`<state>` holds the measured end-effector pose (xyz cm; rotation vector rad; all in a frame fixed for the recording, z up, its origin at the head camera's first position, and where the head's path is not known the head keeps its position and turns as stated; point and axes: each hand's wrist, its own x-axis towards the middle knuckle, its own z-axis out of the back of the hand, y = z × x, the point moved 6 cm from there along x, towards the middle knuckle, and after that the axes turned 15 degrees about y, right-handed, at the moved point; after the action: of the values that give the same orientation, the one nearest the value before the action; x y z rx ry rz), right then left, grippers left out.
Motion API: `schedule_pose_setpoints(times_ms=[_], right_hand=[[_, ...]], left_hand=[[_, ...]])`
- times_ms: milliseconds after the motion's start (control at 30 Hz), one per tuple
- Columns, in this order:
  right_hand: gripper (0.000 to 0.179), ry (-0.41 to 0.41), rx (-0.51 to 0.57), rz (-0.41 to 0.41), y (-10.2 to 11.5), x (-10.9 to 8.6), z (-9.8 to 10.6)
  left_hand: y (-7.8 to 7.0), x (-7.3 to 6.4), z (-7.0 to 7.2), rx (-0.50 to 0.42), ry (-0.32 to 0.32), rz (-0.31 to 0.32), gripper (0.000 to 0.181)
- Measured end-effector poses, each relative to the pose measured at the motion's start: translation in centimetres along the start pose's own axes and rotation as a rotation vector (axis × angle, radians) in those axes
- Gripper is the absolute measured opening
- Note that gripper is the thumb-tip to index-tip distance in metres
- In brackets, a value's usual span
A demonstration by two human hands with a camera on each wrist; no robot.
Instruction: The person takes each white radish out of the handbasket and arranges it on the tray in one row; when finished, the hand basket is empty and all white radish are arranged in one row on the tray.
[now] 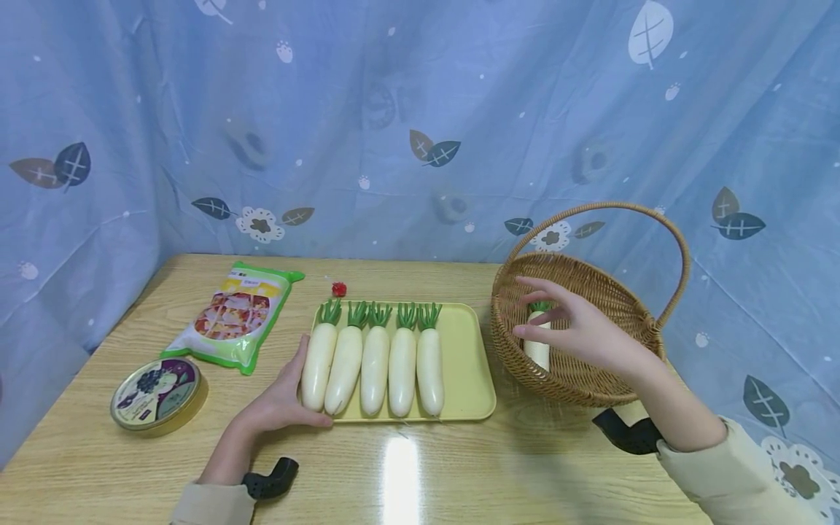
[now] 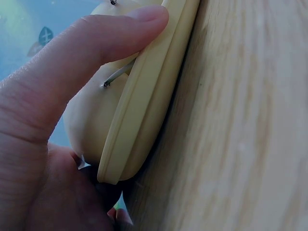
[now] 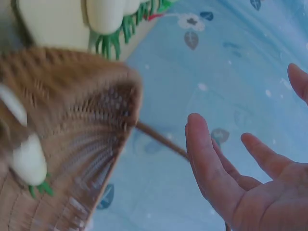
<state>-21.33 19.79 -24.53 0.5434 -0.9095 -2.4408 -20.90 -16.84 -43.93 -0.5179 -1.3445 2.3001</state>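
Note:
Several white radishes with green tops lie side by side on a pale yellow tray. My left hand holds the tray's front left corner, beside the leftmost radish. In the left wrist view its thumb lies across the tray rim. Over the mouth of a brown wicker basket, my right hand has spread fingers and nothing between them. Inside the basket, below that hand, is a white radish, partly covered by the fingers; it also shows in the right wrist view.
Left of the tray lie a green-edged food packet and a round tin. A small red object sits behind the tray. The basket's tall handle arches up at the right. A blue patterned curtain hangs behind the wooden table.

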Motion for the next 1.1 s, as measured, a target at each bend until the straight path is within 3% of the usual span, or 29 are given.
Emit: schedule_pose_setpoints(times_ms=[167,433,567,1100], right_hand=[[0.069,0.017,-0.002,-0.05,-1.4,0.1,1.4],[0.074,0.056,0.104,-0.12,-4.2,0.7,2.6],[0.076,0.059,0.093,-0.156,-5.4,1.2,3.1],[0.082,0.139,0.114,-0.267,-9.8,4.1,3.9]], left_hand=[[0.0,0.1,-0.1,0.001,0.002,0.004,0.141],[0.2,0.1,-0.1,0.009,0.002,0.013,0.142],[0.3,0.1,0.0,0.015,0.001,0.014,0.142],[0.5,0.3,0.1,0.013,-0.003,-0.002,0.142]])
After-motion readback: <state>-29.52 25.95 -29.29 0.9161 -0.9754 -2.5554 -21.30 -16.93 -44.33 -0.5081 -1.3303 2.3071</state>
